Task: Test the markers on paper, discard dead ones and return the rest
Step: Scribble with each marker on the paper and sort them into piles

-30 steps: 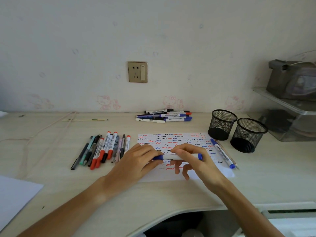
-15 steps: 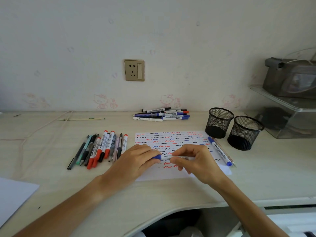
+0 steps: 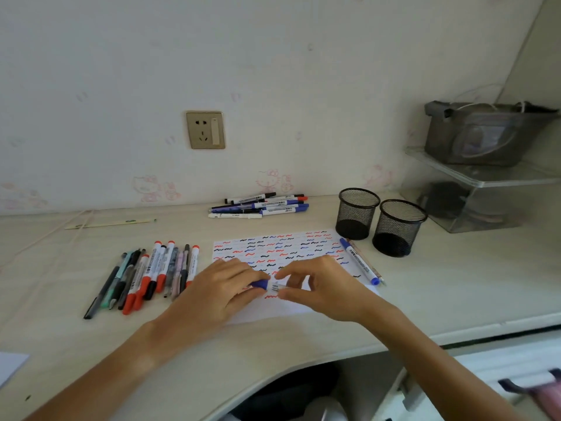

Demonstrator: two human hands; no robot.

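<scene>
A white sheet of paper (image 3: 291, 308) covered in red, blue and black squiggles lies mid-desk. Over it both hands hold one white marker (image 3: 275, 286) level. My left hand (image 3: 221, 288) pinches its blue cap (image 3: 260, 284). My right hand (image 3: 321, 285) grips the barrel, hiding most of it. A row of markers and pens (image 3: 151, 273) lies left of the paper. A second pile of markers (image 3: 261, 204) sits by the wall. One blue marker (image 3: 358, 260) rests along the paper's right edge.
Two black mesh pen cups (image 3: 358, 212) (image 3: 398, 226) stand right of the paper. A clear shelf unit (image 3: 479, 189) with a grey bag (image 3: 485, 132) fills the far right. A wall socket (image 3: 205, 129) is above. Another white sheet (image 3: 9, 364) lies at the left edge.
My right hand has slid left along the marker barrel and now covers it up to near the cap. My left hand stays on the blue cap.
</scene>
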